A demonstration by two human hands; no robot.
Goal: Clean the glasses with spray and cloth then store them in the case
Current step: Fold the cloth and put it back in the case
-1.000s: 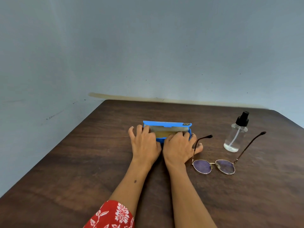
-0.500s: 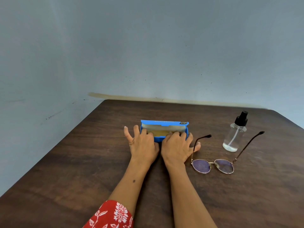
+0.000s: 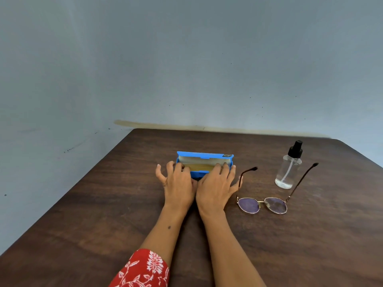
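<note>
1. Glasses [image 3: 262,205] lying unfolded on the bench [image 3: 103,214], lenses down toward the wearer, apparently uncleaned and not yet cased.
2. Blue case [image 3: 204,163] open at centre, a tan cloth [image 3: 200,167] inside; spray bottle [image 3: 289,165] untouched, just beyond the glasses.
3. Left hand [image 3: 178,186] and right hand [image 3: 216,187] side by side at the case's near edge, fingertips curled over into it; grasp on the cloth impossible to tell.

My left grip [image 3: 178,184] and right grip [image 3: 215,186] sit side by side on the desk [image 3: 103,204], fingers reaching into the open glasses case [image 3: 204,157] just behind them. Right of my right grip lie the glasses [image 3: 263,204]; behind those stands the spray bottle [image 3: 288,168].
</note>
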